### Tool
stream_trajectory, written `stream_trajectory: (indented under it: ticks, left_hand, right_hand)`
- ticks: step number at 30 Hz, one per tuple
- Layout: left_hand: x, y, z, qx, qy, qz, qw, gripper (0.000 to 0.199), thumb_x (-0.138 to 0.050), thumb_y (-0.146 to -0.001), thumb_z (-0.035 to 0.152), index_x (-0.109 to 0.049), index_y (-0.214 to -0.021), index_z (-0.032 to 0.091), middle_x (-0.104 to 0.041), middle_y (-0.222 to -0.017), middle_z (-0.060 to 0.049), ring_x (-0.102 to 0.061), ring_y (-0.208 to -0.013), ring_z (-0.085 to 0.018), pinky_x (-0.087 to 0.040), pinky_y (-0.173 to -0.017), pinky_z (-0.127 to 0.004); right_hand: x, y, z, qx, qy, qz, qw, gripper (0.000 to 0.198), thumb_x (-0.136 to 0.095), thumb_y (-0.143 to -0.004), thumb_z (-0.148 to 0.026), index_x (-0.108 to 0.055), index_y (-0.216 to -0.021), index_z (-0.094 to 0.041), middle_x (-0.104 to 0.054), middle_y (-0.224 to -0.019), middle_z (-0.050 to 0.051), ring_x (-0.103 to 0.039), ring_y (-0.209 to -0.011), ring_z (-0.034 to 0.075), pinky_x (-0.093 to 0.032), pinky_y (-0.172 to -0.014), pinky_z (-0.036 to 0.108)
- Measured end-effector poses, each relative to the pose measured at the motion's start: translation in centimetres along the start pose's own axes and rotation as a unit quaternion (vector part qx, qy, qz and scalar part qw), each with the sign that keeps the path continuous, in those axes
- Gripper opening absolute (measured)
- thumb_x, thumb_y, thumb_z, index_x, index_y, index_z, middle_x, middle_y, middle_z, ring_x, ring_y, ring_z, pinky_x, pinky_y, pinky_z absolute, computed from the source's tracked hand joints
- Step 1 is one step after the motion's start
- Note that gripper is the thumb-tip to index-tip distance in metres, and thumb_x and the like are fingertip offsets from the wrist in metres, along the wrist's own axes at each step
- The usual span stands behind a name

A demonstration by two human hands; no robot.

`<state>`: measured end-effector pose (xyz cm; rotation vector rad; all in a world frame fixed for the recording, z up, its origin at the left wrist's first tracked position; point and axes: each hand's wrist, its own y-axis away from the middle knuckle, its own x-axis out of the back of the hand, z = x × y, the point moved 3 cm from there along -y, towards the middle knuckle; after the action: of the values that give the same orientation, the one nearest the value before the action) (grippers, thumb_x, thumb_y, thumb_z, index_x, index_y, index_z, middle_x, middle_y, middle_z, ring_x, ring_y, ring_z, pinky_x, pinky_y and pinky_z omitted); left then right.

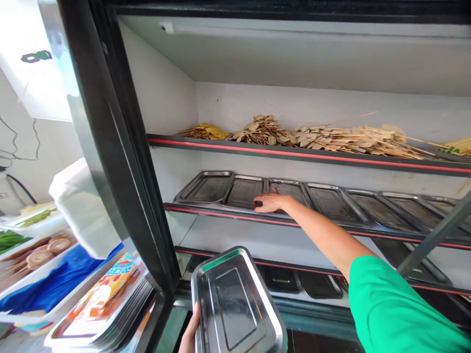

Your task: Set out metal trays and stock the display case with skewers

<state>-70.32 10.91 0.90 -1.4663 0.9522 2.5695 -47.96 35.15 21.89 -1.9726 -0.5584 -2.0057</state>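
My left hand (190, 331) grips the left edge of a shiny rectangular metal tray (235, 304), held tilted in front of the lower shelves. Its fingers are mostly hidden behind the tray. My right hand (271, 201) reaches into the display cabinet at the middle shelf. Its fingers are bent and closed at the edge of a metal tray (243, 191), second from the left in the row. The hand partly covers the neighbouring metal tray (292, 191). Another metal tray (206, 187) lies at the left end of this row.
Bundles of skewers (349, 137) lie on the upper shelf (294, 153). Dark trays (281, 279) sit on the lower shelf. A black cabinet post (125, 147) stands at the left; beyond it are stacked trays (128, 314) with an orange packet (110, 289) and a blue cloth (55, 279).
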Motion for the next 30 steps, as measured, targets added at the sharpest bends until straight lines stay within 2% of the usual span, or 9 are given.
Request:
stream_trajectory:
  ticks: [5, 7, 11, 16, 19, 21, 23, 25, 30]
  left_hand:
    - [0.6, 0.0, -0.4, 0.016, 0.016, 0.001, 1.000, 0.044, -0.063, -0.078, 0.044, -0.064, -0.114, 0.020, -0.071, -0.090, -0.010, -0.064, -0.091, -0.038, -0.048, -0.082, -0.051]
    - [0.9, 0.0, -0.7, 0.018, 0.028, -0.001, 0.999, 0.047, -0.065, -0.076, 0.042, -0.063, -0.117, 0.018, -0.071, -0.086, -0.012, -0.066, -0.086, -0.038, -0.049, -0.081, -0.052]
    - [1.6, -0.1, -1.0, 0.034, 0.056, -0.017, 0.998, 0.050, -0.067, -0.076, 0.041, -0.062, -0.119, 0.015, -0.071, -0.082, -0.015, -0.067, -0.083, -0.037, -0.049, -0.082, -0.051]
    - [2.8, 0.1, -0.6, 0.046, 0.056, -0.027, 0.997, 0.050, -0.065, -0.077, 0.043, -0.062, -0.118, 0.015, -0.071, -0.083, -0.015, -0.066, -0.085, -0.036, -0.048, -0.084, -0.051]
    - [3.2, 0.2, -0.3, 0.032, 0.056, -0.030, 0.997, 0.050, -0.064, -0.078, 0.044, -0.061, -0.119, 0.014, -0.071, -0.084, -0.015, -0.066, -0.086, -0.035, -0.048, -0.085, -0.051]
    - [3.2, 0.3, -0.1, 0.025, 0.058, -0.043, 0.997, 0.052, -0.062, -0.079, 0.046, -0.060, -0.120, 0.013, -0.071, -0.085, -0.015, -0.066, -0.087, -0.035, -0.047, -0.086, -0.050]
    - [3.2, 0.4, 0.0, 0.020, 0.061, -0.062, 0.996, 0.053, -0.060, -0.081, 0.047, -0.059, -0.120, 0.012, -0.071, -0.087, -0.015, -0.066, -0.088, -0.034, -0.046, -0.088, -0.049]
    - [3.1, 0.2, 0.1, 0.018, 0.063, -0.080, 0.995, 0.055, -0.057, -0.082, 0.048, -0.058, -0.121, 0.010, -0.071, -0.089, -0.016, -0.066, -0.090, -0.033, -0.046, -0.090, -0.049]
    - [3.0, -1.2, -0.1, -0.005, 0.066, -0.077, 0.995, 0.059, -0.047, -0.086, 0.053, -0.058, -0.119, 0.005, -0.070, -0.091, -0.018, -0.065, -0.092, -0.033, -0.044, -0.093, -0.049]
  right_hand:
    - [0.2, -2.2, -3.4, 0.038, -0.010, 0.112, 0.993, 0.069, -0.050, -0.081, -0.054, -0.033, -0.143, -0.029, -0.026, -0.150, 0.007, -0.023, -0.137, 0.031, -0.016, -0.110, 0.051]
    - [-0.1, -4.0, -6.3, 0.090, -0.029, 0.143, 0.985, 0.067, -0.046, -0.086, -0.051, -0.026, -0.146, -0.028, -0.027, -0.150, 0.007, -0.025, -0.137, 0.027, -0.017, -0.111, 0.047]
    - [-1.1, -7.8, -10.7, 0.103, -0.040, 0.143, 0.983, 0.053, -0.041, -0.092, -0.043, -0.041, -0.139, -0.020, -0.047, -0.137, 0.011, -0.038, -0.130, 0.027, -0.016, -0.111, 0.046]
    - [0.0, -7.9, -10.6, 0.062, -0.030, 0.127, 0.989, 0.046, -0.051, -0.087, -0.042, -0.053, -0.129, -0.022, -0.049, -0.136, 0.008, -0.039, -0.126, 0.034, -0.025, -0.104, 0.053]
    - [0.9, -3.4, -10.7, 0.079, -0.053, 0.213, 0.973, 0.050, -0.043, -0.091, -0.041, -0.044, -0.136, -0.021, -0.039, -0.144, 0.007, -0.034, -0.129, 0.032, -0.026, -0.105, 0.048]
    - [-0.4, 1.8, -11.9, 0.137, -0.071, 0.239, 0.959, 0.048, -0.034, -0.094, -0.045, -0.049, -0.131, -0.019, -0.048, -0.135, 0.009, -0.041, -0.123, 0.027, -0.030, -0.104, 0.041]
    - [-4.3, 7.7, -13.9, 0.257, -0.064, 0.147, 0.953, 0.046, -0.038, -0.090, -0.054, -0.061, -0.114, -0.023, -0.063, -0.113, 0.009, -0.052, -0.110, 0.024, -0.039, -0.095, 0.036]
    - [-9.7, 13.7, -15.9, 0.407, -0.041, 0.047, 0.911, 0.038, -0.045, -0.089, -0.050, -0.061, -0.112, -0.026, -0.064, -0.111, 0.007, -0.054, -0.108, 0.020, -0.040, -0.094, 0.032]
    - [-18.9, 20.1, -15.9, 0.402, -0.004, 0.141, 0.905, 0.031, -0.040, -0.094, -0.022, -0.055, -0.120, -0.017, -0.056, -0.128, 0.011, -0.049, -0.116, 0.022, -0.040, -0.091, 0.036]
